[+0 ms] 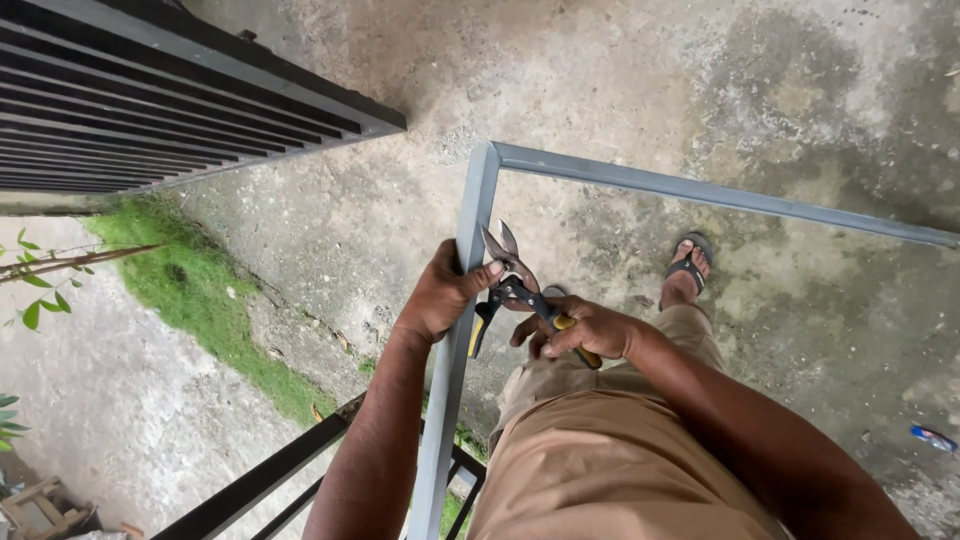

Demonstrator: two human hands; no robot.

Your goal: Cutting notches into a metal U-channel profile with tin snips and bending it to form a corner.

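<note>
My left hand (440, 295) grips the upright bar of a grey metal frame (470, 230), just below its top corner. My right hand (580, 330) holds metal snips (515, 280) by their yellow and black handles. The snips' blades are open and point up, right beside the frame bar and touching my left thumb. The frame's top bar (720, 195) runs off to the right. One handle of the snips hangs down between my two hands.
I stand on stained concrete in tan shorts, one sandalled foot (687, 265) visible inside the frame. A dark slatted metal gate (150, 110) lies at the upper left. A black railing (260, 480) crosses below. Grass (200, 290) edges the slab.
</note>
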